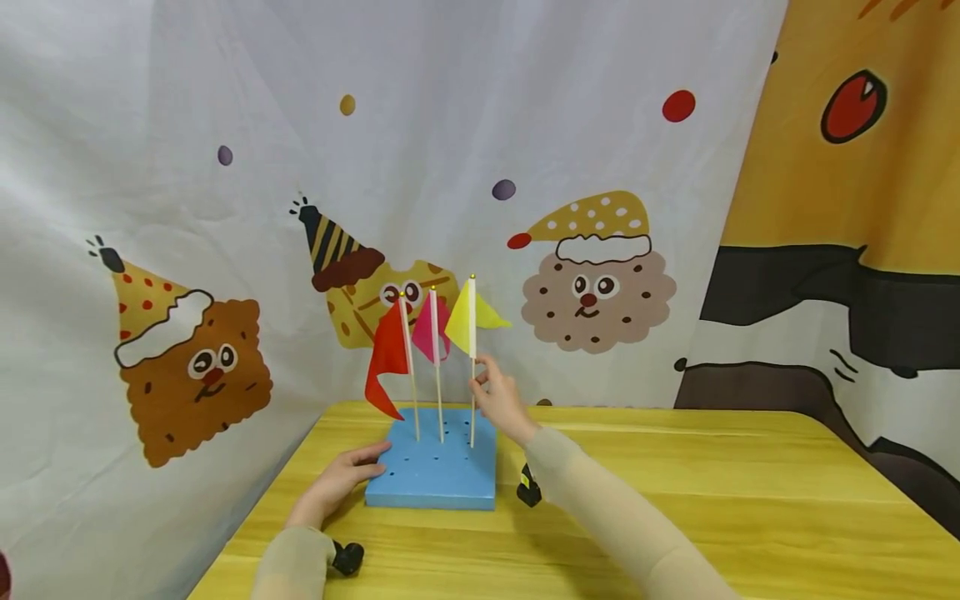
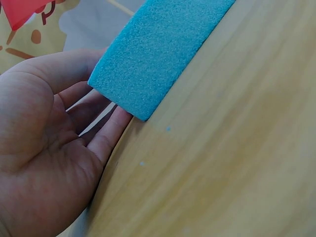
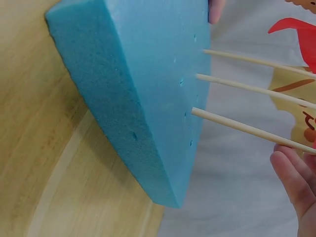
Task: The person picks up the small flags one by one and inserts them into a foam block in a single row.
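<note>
A blue foam block (image 1: 442, 483) with small holes in its top lies on the table. A red flag (image 1: 388, 342) and a pink flag (image 1: 426, 333) stand on thin wooden sticks in it, the red one leaning slightly. My right hand (image 1: 504, 402) pinches the stick (image 3: 242, 127) of a yellow flag (image 1: 459, 321), just below the cloth. That stick is nearly upright, its lower end at the block's top; whether it sits in a hole I cannot tell. At the block's left side, my left hand (image 1: 341, 479) touches the edge with extended fingers (image 2: 79, 66).
The wooden table (image 1: 675, 500) extends far to the right. Behind it hangs a white cloth (image 1: 450, 125) printed with cartoon biscuits. A small black device (image 1: 528, 486) is at the right wrist, another black device (image 1: 348, 558) at the left.
</note>
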The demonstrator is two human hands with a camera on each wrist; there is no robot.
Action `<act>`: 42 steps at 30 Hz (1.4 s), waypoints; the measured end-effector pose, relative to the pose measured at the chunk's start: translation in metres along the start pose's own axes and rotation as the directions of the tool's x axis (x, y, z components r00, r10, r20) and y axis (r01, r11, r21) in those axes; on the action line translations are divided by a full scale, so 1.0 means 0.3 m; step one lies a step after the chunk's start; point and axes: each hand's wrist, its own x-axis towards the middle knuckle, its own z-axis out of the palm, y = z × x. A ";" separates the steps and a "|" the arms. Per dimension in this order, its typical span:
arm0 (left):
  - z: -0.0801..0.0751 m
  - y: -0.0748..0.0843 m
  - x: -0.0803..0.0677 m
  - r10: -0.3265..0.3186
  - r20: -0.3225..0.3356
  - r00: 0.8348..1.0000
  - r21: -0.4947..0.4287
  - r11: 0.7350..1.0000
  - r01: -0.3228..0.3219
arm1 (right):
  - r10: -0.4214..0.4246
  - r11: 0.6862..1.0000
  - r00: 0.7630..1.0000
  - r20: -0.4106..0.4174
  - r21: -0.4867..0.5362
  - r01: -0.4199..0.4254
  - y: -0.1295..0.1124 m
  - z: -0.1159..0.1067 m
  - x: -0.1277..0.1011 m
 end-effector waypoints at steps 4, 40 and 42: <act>0.005 0.000 0.003 0.004 0.010 1.000 0.001 1.000 -0.004 | -0.005 1.000 1.000 -0.006 -0.011 0.005 0.000 0.003 0.005; 0.012 0.000 -0.001 -0.008 -0.003 1.000 -0.001 1.000 0.008 | 0.006 0.997 1.000 0.027 -0.080 -0.004 0.058 0.049 0.002; 0.015 0.002 0.002 -0.008 -0.003 1.000 0.000 1.000 0.008 | 0.013 0.998 0.999 0.030 -0.065 -0.011 0.064 0.045 0.000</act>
